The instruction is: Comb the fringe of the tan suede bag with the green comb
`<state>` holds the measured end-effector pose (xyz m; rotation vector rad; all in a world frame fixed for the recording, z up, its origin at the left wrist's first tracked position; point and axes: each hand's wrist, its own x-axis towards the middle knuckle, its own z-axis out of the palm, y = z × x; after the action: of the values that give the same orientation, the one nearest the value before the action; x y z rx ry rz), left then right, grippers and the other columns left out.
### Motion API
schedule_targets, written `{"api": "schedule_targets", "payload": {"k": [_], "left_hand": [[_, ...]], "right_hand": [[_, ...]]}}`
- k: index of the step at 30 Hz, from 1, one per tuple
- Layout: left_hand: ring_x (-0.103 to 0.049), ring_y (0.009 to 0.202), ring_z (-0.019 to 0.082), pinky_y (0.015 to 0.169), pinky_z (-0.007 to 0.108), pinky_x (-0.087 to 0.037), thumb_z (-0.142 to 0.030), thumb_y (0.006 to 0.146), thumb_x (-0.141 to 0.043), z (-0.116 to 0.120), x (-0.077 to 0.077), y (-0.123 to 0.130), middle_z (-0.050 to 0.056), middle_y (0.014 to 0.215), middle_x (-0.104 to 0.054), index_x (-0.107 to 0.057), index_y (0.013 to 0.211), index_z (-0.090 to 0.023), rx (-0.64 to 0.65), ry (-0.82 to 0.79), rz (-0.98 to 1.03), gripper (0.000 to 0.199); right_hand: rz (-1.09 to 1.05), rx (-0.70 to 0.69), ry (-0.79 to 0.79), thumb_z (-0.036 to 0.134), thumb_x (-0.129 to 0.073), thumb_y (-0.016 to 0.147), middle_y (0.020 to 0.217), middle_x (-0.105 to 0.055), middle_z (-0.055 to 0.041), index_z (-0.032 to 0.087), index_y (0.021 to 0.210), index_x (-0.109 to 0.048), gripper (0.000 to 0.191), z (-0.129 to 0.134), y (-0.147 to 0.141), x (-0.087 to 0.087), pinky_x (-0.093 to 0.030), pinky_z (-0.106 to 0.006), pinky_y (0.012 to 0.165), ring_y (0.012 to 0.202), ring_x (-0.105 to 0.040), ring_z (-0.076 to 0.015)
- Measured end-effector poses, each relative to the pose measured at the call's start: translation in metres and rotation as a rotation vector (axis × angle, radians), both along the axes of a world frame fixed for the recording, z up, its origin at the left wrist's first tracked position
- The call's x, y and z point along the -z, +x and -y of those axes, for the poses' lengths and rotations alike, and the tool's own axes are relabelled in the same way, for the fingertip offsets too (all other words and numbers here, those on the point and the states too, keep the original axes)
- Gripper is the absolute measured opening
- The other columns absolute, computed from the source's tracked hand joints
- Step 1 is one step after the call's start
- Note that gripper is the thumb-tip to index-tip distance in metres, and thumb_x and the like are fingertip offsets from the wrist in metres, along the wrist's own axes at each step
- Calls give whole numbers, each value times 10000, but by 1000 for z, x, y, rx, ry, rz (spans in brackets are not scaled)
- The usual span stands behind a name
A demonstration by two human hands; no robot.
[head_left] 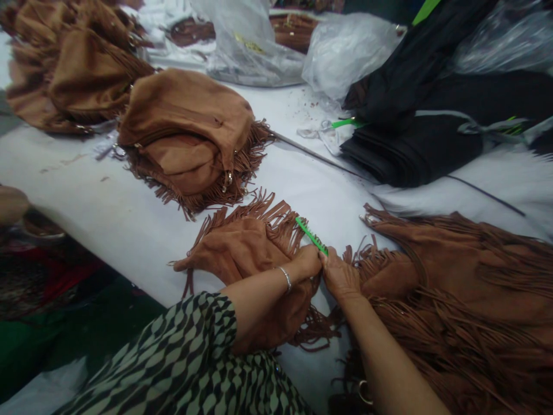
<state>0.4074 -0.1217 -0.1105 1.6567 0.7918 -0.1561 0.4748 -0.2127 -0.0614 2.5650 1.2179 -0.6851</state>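
A brown fringed suede bag (246,248) lies on the white table in front of me, its fringe spread along the far edge. A green comb (311,236) lies over that fringe, its near end at my two hands. My left hand (309,262), with a silver bracelet at the wrist, is closed at the comb's near end, above the bag. Right beside it, my right hand (341,276) has its fingers closed at the same end of the comb. The fingertips of both hands meet, so which one bears the comb's grip is partly hidden.
Another fringed bag (185,127) sits beyond, with more brown bags (82,69) at the far left. Fringed brown pieces (466,276) lie at right. Folded black fabric (415,132) and plastic bags (345,52) are behind. Someone's arm (12,204) shows at the left edge.
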Motion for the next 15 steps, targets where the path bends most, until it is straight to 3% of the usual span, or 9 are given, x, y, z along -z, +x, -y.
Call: {"api": "schedule_targets", "payload": {"k": [4, 9, 12, 15], "left_hand": [[-425, 539, 73, 532, 182, -368, -157, 747, -524, -7, -2, -11, -38, 549, -470, -534, 596, -130, 87, -106, 145, 154], [-367, 515, 57, 512, 180, -333, -265, 789, -512, -15, -6, -25, -52, 546, -412, -479, 596, -130, 113, -184, 262, 238], [-388, 543, 65, 537, 185, -346, -246, 753, -568, -14, -7, -28, -49, 554, -427, -521, 602, -118, 162, -196, 310, 204], [-443, 602, 82, 592, 194, -390, -218, 792, -535, -12, -8, -30, -32, 623, -495, -600, 739, -107, 185, -168, 338, 139]], "right_hand": [[-13, -10, 14, 446, -190, 967, 922, -674, -133, 173, 1091, -466, 407, -3, 13, 3, -468, -355, 712, 879, -662, -266], [-51, 70, 13, 478, -172, 958, 859, -673, -149, 165, 1107, -487, 468, -10, 41, 3, -456, -382, 750, 848, -665, -263], [-60, 158, 39, 462, -135, 961, 849, -667, -161, 151, 1095, -517, 510, -15, 54, 0, -433, -416, 798, 856, -655, -270], [-86, 224, 125, 489, -228, 948, 822, -655, -153, 154, 1071, -557, 486, -16, 60, 0, -383, -476, 860, 903, -629, -299]]}}
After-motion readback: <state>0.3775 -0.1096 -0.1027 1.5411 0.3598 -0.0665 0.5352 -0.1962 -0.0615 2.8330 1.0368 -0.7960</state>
